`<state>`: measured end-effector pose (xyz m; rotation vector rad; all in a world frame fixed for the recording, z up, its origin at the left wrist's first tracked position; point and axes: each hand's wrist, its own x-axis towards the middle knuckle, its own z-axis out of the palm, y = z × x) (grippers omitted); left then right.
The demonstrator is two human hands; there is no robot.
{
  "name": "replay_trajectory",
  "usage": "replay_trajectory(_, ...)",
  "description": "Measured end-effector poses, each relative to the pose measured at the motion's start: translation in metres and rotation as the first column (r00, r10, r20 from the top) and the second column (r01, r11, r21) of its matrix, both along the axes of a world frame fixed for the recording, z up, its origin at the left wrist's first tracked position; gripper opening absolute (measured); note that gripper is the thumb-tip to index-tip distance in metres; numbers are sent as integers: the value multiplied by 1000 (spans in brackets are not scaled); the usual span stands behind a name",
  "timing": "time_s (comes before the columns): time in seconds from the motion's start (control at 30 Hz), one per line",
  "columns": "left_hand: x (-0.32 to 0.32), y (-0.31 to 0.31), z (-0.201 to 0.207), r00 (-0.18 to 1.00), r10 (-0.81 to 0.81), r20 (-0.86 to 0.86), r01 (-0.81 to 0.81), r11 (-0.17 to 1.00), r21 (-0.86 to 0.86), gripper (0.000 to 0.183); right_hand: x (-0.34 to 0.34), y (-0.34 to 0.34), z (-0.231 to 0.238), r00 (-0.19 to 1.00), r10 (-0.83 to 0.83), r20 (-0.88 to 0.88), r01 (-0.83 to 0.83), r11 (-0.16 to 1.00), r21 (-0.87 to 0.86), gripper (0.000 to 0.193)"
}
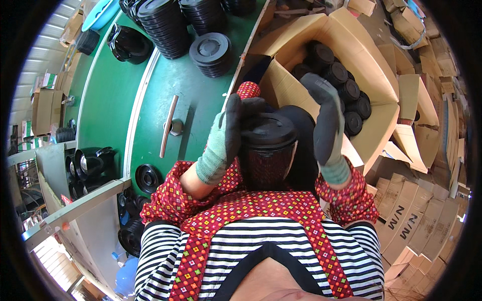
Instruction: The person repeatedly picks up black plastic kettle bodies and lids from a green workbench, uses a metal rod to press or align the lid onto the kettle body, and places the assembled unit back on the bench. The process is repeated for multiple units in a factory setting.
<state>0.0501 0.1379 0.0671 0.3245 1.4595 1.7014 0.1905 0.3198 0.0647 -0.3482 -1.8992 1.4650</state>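
A dark, glossy jug-like vessel stands upright at my lap, close against the patterned apron. On its top sits a round black lid. My left hand, in a green glove with a dark palm, is at the lid's left edge; its fingers are stretched and not wrapped round anything. On the other side, my right hand, gloved the same way, is held up apart from the vessel, fingers straight and together. The lower part of the vessel is partly hidden in shadow and by the apron.
Stacks of black lids and a black jug stand on the green table. A metal crossbar rises from it. At right, an open cardboard box holds several black round pieces. Flattened cartons lie beyond.
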Motion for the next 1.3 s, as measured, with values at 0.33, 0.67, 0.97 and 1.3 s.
replay_trajectory(0.33, -107, -15, -76, 778, 626, 46, -601, 721, 344, 76, 42, 27, 46, 992, 68, -107, -62, 997, 52, 52)
replay_trajectory(0.67, -11, 44, -46, 988, 22, 152, -88, 890, 447, 81, 17, -27, 8, 977, 128, 172, -176, 937, 302, 62)
replay_trajectory(0.97, 12, 9, 23, 967, -147, 208, 106, 974, 198, 85, 9, 14, -41, 947, 243, 211, -269, 957, 106, 56)
replay_trajectory(1.3, -87, 4, -52, 851, 523, 36, -510, 810, 290, 79, 17, 58, 20, 985, 123, -121, -138, 983, -123, 49)
